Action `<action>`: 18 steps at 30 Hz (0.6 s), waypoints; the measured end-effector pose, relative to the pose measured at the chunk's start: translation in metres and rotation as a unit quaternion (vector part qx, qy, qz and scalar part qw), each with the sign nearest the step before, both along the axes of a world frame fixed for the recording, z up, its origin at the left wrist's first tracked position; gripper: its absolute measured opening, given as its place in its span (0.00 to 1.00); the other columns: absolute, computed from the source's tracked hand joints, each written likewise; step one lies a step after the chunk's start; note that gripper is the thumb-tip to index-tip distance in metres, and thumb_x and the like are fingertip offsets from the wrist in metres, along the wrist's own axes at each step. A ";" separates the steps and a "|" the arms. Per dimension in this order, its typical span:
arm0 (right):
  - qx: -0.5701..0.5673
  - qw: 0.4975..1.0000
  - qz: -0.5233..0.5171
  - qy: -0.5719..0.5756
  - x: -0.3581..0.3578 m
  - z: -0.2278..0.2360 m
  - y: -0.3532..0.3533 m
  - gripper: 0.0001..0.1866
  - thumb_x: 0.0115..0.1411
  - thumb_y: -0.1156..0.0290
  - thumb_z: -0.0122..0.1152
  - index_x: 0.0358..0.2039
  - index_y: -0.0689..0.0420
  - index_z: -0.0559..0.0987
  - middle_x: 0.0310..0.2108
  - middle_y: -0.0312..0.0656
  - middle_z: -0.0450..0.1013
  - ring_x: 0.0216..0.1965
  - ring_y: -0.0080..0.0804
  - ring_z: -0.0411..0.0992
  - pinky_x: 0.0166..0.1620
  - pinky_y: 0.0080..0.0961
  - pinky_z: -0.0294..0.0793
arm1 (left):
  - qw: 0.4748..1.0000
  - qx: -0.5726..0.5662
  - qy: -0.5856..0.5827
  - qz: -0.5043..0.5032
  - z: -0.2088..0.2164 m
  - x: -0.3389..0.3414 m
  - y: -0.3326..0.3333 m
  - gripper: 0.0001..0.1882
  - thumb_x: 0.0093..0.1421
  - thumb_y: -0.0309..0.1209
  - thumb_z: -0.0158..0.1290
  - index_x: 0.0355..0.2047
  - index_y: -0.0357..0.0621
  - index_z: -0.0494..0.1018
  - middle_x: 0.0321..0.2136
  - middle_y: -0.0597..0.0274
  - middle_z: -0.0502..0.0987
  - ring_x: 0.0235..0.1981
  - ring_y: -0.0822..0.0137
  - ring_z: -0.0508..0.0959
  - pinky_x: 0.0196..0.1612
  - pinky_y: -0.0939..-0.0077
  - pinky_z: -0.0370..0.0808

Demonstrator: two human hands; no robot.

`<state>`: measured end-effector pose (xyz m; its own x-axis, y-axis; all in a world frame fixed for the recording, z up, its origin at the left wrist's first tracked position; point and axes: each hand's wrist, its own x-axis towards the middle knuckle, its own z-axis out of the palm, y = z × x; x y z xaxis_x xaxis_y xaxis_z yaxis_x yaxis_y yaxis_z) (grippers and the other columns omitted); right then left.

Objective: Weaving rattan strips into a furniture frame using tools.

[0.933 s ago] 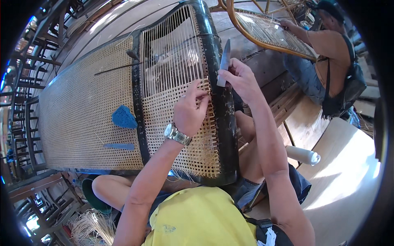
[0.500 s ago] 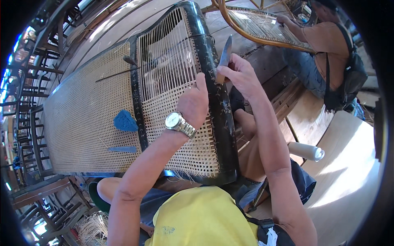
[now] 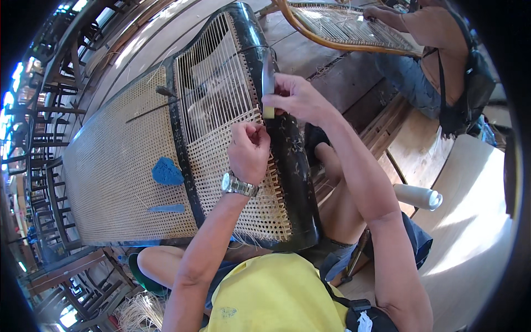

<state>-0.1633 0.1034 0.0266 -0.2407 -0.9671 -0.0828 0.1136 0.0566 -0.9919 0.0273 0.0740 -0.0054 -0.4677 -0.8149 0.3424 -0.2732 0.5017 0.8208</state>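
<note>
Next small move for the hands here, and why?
Probably a small adjustment with the left hand at the edge of the woven cane, keeping the knife clear. Its fingers are curled there, near where the weave meets parallel strands; the right hand holds the knife close by, tip pointing away. Any pinched strand is too small to tell.

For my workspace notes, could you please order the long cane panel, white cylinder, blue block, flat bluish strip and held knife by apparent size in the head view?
1. Long cane panel
2. White cylinder
3. Blue block and held knife: too alike to rank, knife partly covered
4. Flat bluish strip
</note>
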 end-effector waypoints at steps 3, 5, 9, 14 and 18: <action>-0.032 0.997 0.029 0.065 0.002 -0.015 -0.005 0.06 0.63 0.76 0.65 0.40 0.61 0.79 0.34 0.29 0.76 0.36 0.14 0.71 0.42 0.17 0.74 | 0.999 0.000 0.034 -0.004 0.000 0.002 0.002 0.15 0.58 0.23 0.63 0.34 0.41 0.65 0.25 0.56 0.79 0.23 0.61 0.80 0.27 0.69 0.77; -0.041 0.996 0.016 0.078 0.005 -0.020 -0.005 0.06 0.62 0.75 0.66 0.38 0.62 0.79 0.31 0.30 0.76 0.33 0.15 0.70 0.39 0.19 0.73 | 0.999 -0.029 0.026 -0.009 -0.002 0.000 0.002 0.16 0.56 0.21 0.64 0.34 0.41 0.64 0.27 0.55 0.80 0.23 0.61 0.81 0.28 0.69 0.77; -0.047 0.995 0.025 0.084 0.015 -0.012 -0.007 0.07 0.60 0.73 0.67 0.36 0.62 0.80 0.26 0.32 0.76 0.30 0.16 0.68 0.36 0.22 0.73 | 0.997 -0.072 -0.017 -0.001 -0.004 0.005 0.000 0.17 0.56 0.24 0.65 0.34 0.43 0.64 0.30 0.55 0.83 0.26 0.63 0.84 0.30 0.69 0.79; -0.026 0.982 0.015 0.188 0.021 -0.002 -0.002 0.07 0.61 0.76 0.66 0.37 0.62 0.78 0.25 0.37 0.76 0.28 0.21 0.71 0.35 0.26 0.73 | 0.997 -0.080 -0.021 0.001 -0.005 0.003 -0.001 0.18 0.55 0.26 0.66 0.34 0.44 0.64 0.30 0.55 0.83 0.26 0.58 0.83 0.29 0.66 0.78; -0.036 0.947 0.003 0.319 0.032 0.008 0.003 0.08 0.62 0.75 0.63 0.35 0.63 0.72 0.25 0.50 0.75 0.26 0.44 0.74 0.33 0.35 0.72 | 0.996 -0.080 -0.049 0.007 -0.002 0.003 -0.001 0.17 0.55 0.25 0.65 0.34 0.44 0.64 0.28 0.54 0.82 0.25 0.54 0.82 0.28 0.64 0.77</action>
